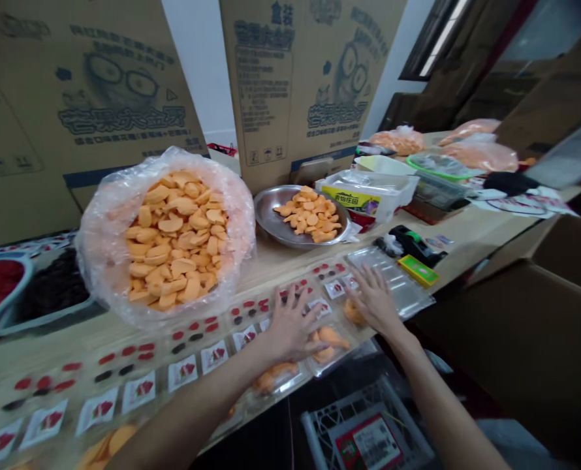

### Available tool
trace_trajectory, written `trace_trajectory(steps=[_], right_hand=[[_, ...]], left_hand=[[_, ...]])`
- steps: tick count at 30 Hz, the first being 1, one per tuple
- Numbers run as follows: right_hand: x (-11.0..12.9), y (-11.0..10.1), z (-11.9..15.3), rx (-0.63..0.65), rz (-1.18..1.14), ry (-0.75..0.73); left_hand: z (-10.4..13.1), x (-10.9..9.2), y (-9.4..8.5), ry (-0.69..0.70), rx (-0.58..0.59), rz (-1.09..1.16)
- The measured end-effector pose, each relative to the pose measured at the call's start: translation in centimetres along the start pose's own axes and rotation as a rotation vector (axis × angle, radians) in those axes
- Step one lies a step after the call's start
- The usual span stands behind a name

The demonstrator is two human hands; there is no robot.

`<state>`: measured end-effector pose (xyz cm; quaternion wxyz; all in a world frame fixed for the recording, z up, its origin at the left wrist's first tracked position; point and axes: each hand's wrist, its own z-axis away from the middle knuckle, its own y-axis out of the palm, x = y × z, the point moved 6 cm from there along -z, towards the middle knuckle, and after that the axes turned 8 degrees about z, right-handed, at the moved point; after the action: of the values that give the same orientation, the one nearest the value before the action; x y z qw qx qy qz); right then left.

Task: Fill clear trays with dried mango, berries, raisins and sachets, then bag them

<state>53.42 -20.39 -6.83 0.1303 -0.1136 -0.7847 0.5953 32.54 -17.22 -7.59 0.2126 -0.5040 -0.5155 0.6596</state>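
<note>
My left hand (pixel 293 326) lies over the row of clear plastic trays with its fingers spread. Under and beside it are orange mango-shaped gummy pieces (pixel 327 343) in a tray compartment. My right hand (pixel 375 299) is stretched out open over the tray at the row's right end, close to another orange piece (pixel 354 312). Both hands seem to rest on the trays, though contact is partly hidden. Along the row, compartments hold small printed sachets (pixel 183 372), red pieces (pixel 146 347) and dark pieces (pixel 103 376).
Behind the row stand a plastic-lined tub of orange pieces (pixel 173 241) and a metal bowl (pixel 266 219). Stacked clear lids or trays (pixel 398 287), a yellow-green box (pixel 418 269) and a black tape dispenser (pixel 410 245) lie right. A grey crate (pixel 314 424) sits below the table edge.
</note>
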Motion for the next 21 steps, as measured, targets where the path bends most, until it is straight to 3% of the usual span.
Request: trace_trajectory(steps=[2, 5, 9, 12, 15, 18, 21], right_hand=[[2.2, 1.8, -0.8, 0.158, 0.099, -0.087], [3.0, 3.3, -1.4, 0.274, 0.195, -0.099], [2.6, 3.0, -1.4, 0.293, 0.205, -0.135], [3.6, 1.3, -0.9, 0.177, 0.174, -0.122], [7.4, -0.4, 0.8, 0.0, 0.041, -0.233], [13.9, -0.8, 4.5, -0.003, -0.09, -0.45], [21.5, -0.8, 9.0, 0.041, -0.174, -0.618]], left_hand=[[-0.2, 0.5, 0.2, -0.034, 0.011, 0.006], [-0.6, 0.7, 0.6, -0.043, 0.03, 0.029], [-0.4, 0.3, -0.2, -0.054, 0.017, 0.082], [1.9, 0.2, -2.3, -0.047, -0.038, 0.111], [6.8, 1.1, -4.9, -0.076, -0.083, 0.12], [14.2, 3.4, -7.2, -0.22, -0.14, 0.119], [23.2, 7.1, -9.2, -0.465, -0.224, 0.083]])
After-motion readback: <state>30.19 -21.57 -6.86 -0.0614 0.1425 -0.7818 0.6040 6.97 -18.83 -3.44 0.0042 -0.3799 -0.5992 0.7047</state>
